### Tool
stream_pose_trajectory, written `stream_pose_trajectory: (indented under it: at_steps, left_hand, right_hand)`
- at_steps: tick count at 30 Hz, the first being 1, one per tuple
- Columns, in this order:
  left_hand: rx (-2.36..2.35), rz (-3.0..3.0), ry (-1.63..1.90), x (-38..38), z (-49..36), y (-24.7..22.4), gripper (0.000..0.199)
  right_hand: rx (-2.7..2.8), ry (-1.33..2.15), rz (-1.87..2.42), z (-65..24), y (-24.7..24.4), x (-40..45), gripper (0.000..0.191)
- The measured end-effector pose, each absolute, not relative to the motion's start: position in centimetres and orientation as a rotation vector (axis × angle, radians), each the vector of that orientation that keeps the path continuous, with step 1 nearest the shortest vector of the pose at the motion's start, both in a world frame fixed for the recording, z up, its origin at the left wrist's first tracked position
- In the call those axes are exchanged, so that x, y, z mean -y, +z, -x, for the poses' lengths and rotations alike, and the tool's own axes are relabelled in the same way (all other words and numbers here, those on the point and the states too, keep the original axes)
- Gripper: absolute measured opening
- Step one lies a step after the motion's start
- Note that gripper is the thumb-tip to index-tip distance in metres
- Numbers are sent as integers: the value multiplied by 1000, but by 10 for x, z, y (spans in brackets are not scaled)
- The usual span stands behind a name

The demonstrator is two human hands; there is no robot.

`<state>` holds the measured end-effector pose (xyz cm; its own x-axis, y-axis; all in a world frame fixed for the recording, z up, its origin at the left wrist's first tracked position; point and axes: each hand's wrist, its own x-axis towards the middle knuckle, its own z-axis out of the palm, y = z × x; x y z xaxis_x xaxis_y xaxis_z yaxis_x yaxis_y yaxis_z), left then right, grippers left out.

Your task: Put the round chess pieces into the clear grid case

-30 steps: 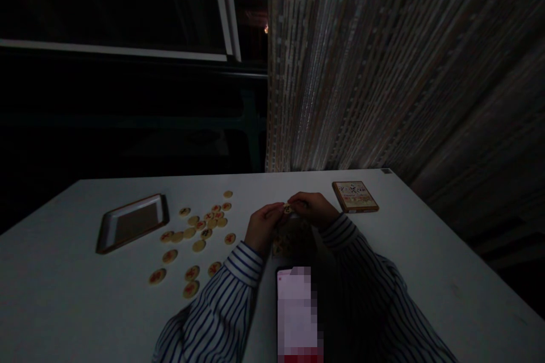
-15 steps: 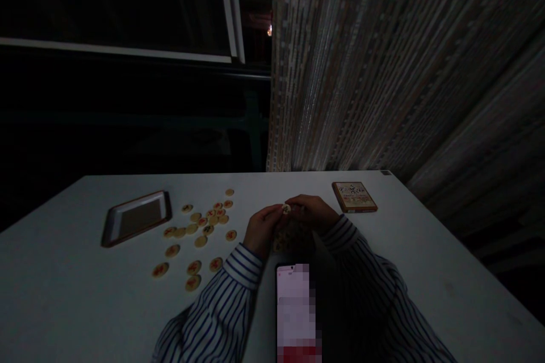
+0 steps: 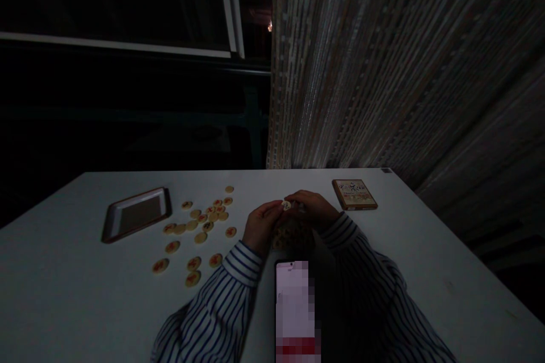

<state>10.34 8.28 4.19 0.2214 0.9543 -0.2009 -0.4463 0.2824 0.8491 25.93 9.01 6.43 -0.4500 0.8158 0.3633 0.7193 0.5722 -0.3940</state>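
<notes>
Between my two hands, at the middle of the white table [image 3: 128, 295], a pale round piece [image 3: 286, 205] with a dark mark is pinched. My left hand [image 3: 260, 228] grips its left side with thumb and finger. My right hand [image 3: 314, 209] has its fingers at the piece's right side. Below the hands, in shadow, lie several more round pieces [image 3: 289, 236] close together. To the left, several round pieces [image 3: 193, 264] are scattered, many with red characters, a few with dark ones, others plain.
An open shallow tray or lid [image 3: 138, 214] lies at the far left of the table. A flat printed box [image 3: 355, 194] sits at the far right. A lit phone [image 3: 293, 300] lies between my forearms. A bead-like curtain [image 3: 323, 68] hangs behind the table.
Both hands stay together around the piece, with only slight finger movement. The whole view has shifted a little.
</notes>
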Motion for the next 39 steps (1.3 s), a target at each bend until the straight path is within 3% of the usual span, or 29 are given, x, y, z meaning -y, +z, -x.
stream_pose_trajectory:
  at_steps: [17, 27, 39]
  left_hand:
    - [-872, -823, 1106, -80, -101, 41, 30]
    - [-1234, -1218, 1349, -82, -85, 15, 18]
    - [-1293, -1426, 1227, -77, -80, -11, 22]
  right_hand:
    - [2394, 115, 1213, -257, 67, -89, 28]
    - [2402, 127, 1407, -260, 72, -85, 28]
    - [2516, 125, 1585, -273, 63, -87, 31]
